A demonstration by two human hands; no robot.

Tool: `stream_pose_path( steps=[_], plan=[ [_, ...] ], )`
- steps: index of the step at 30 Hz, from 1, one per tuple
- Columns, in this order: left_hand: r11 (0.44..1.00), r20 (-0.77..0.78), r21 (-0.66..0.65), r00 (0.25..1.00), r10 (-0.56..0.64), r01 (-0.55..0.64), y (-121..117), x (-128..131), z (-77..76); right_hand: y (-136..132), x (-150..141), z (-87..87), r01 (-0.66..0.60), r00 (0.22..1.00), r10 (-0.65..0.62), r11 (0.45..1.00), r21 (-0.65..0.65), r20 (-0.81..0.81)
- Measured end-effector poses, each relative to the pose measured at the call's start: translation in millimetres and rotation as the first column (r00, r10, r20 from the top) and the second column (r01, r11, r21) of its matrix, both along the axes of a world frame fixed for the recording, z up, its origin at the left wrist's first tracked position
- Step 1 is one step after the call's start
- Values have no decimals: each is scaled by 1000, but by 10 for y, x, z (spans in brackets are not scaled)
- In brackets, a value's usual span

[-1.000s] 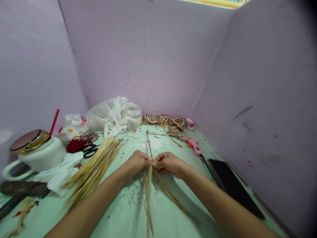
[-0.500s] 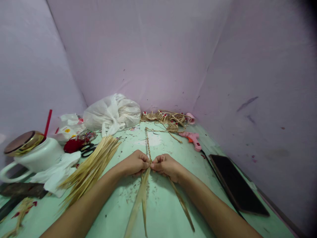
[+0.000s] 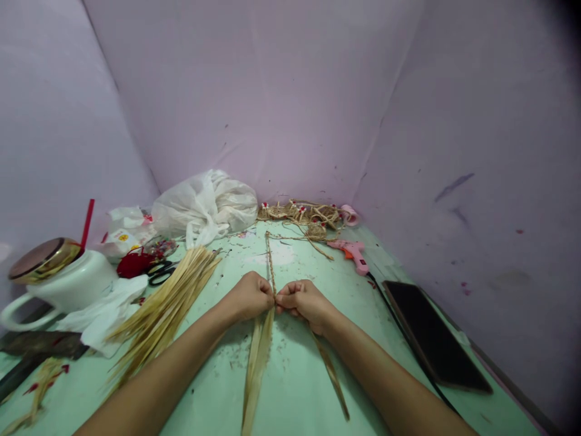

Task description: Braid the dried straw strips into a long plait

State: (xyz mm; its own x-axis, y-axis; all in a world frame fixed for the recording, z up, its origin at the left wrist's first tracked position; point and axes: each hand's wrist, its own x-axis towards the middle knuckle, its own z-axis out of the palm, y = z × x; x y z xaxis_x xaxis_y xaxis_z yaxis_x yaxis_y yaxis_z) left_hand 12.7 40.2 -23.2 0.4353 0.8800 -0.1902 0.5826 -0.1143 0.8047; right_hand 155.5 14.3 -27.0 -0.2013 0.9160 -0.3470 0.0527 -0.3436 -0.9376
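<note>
Straw-coloured fibre is what I see pinched at the centre of the pale green desk: a thin braid runs from the fingertips away from me, its working end between the two hands. The left hand is closed on that end from one side; the right hand is closed against it from the other, thumb and fingers nearly meeting. Loose strips trail from the join towards me, and a separate strip hangs out below the right hand.

Beside the left forearm lies a bundle of dry strips, partly behind that arm. Farther left I record black scissors, a red bundle, a white pot, crumpled white sheeting and a hammer. Beyond the hands sit a white plastic bag and a heap of braided pieces. Right of them, a pink glue gun and a dark flat device lie clear of the right hand.

The curled fingers hide the crossing of the strips; I cannot tell how each is gripped. The hammer handle is cut off at the left edge. Contents of the bag cannot be made out.
</note>
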Motion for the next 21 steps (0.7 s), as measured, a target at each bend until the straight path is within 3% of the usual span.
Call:
stream_pose_path(
  steps=[7, 14, 18, 21],
  plan=[
    [1000, -134, 7, 991, -23, 25, -16, -13, 81, -14, -29, 6, 6, 999, -5, 1000, -23, 39],
    [990, -350, 113, 929, 123, -89, -276, 98, 306, -21, -29, 13, 50, 999, -49, 997, -53, 16],
    [961, -378, 249, 901, 212, -121, -520, 289, 254, -26, 4, 2, 82, 996, -85, 993, -83, -38],
    [974, -303, 180, 934, 191, -141, -630, 388, 193, -27, 23, -13, 62, 998, -64, 996, -66, -26]
  ],
)
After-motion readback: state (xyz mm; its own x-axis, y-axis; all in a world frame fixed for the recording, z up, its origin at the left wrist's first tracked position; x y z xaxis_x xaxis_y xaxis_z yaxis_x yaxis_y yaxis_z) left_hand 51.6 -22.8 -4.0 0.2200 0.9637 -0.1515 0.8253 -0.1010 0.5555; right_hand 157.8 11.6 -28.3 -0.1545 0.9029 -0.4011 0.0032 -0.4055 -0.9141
